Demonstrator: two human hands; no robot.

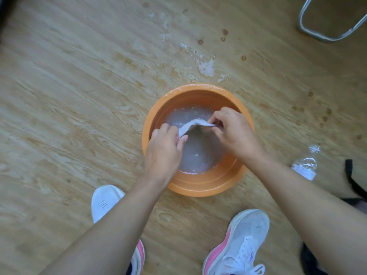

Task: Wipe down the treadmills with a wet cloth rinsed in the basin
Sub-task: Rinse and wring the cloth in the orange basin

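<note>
An orange round basin [198, 94] stands on the wooden floor, holding cloudy water. Over the water, a wet white cloth [190, 125] is stretched between both hands. My left hand [165, 147] grips its left end, fingers curled around it. My right hand [231, 130] pinches the right end above the basin's right side. Most of the cloth is hidden inside the two fists. No treadmill is in view.
Spilled water and white residue [206, 67] lie on the floor beyond the basin. A clear plastic bottle [305, 163] lies to the right. A grey metal frame [325, 26] is at the top right. My white shoes [238, 243] stand in front of the basin.
</note>
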